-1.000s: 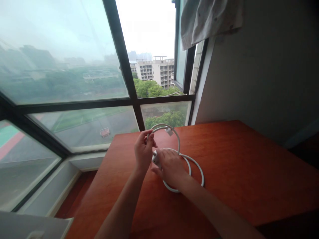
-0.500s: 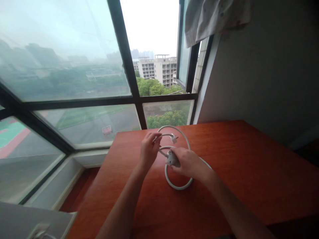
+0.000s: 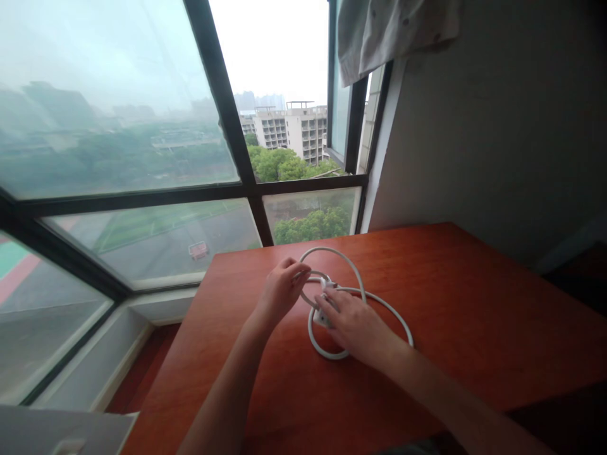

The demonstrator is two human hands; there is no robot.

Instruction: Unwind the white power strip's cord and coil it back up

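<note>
A white power cable (image 3: 402,320) lies in loose loops over the wooden desk. My left hand (image 3: 282,289) pinches the cable between thumb and fingertips, a short way from its plug. The white plug (image 3: 326,284) sits just beyond the fingertips of my right hand (image 3: 360,325). That hand is wrapped over a small white-grey extension socket (image 3: 321,318), whose near end with dark holes peeks out at the left. Most of the socket is hidden under my fingers. Whether my right fingertips touch the plug, I cannot tell.
The reddish-brown desk (image 3: 455,297) runs up to a dark-framed window (image 3: 303,183). A grey wall (image 3: 474,145) rises on the right, and a light curtain (image 3: 398,31) hangs at the top. Beyond the desk's left edge is a low white ledge (image 3: 118,354).
The plug has come down and closer to the extension socket. My right fingers have shifted forward over the socket, covering more of it. The view has shifted slightly.
</note>
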